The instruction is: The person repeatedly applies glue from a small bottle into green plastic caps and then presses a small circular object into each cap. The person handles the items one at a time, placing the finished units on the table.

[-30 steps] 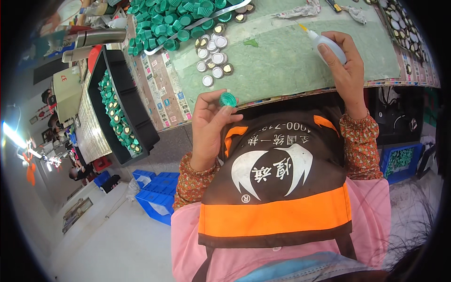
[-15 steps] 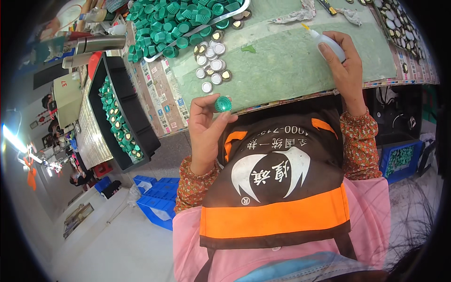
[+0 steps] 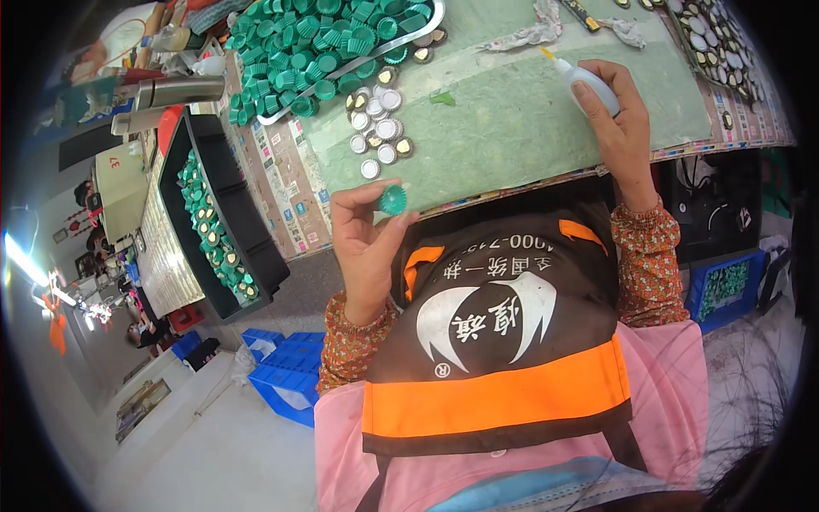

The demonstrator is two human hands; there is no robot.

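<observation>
Between thumb and fingers, my left hand (image 3: pixel 365 243) holds a small green fluted cup (image 3: pixel 393 200) at the table's near edge. My right hand (image 3: pixel 621 119) is wrapped round a white squeeze bottle (image 3: pixel 595 89) with a yellow nozzle, pointing up and left above the table. Just beyond the left hand lies a cluster of small round crimped pieces (image 3: pixel 386 129); some show white faces, others dark rims with a cream patch. A heap of green fluted cups (image 3: pixel 324 43) fills a white-rimmed tray (image 3: pixel 418 32) at the far left of the table.
A long black bin (image 3: pixel 243 224) on the left holds green cups with pale pieces. At the far right a tray holds round pieces (image 3: pixel 721 51). Crumpled film (image 3: pixel 533 32), a yellow-black cutter (image 3: pixel 581 14) and a green scrap (image 3: pixel 443 99) lie on the green table sheet (image 3: pixel 503 128). Blue crates (image 3: pixel 290 367) stand below.
My left hand and the green cup have shifted slightly left and down, and the cup's tilt has changed a little. My right hand keeps its grip on the bottle.
</observation>
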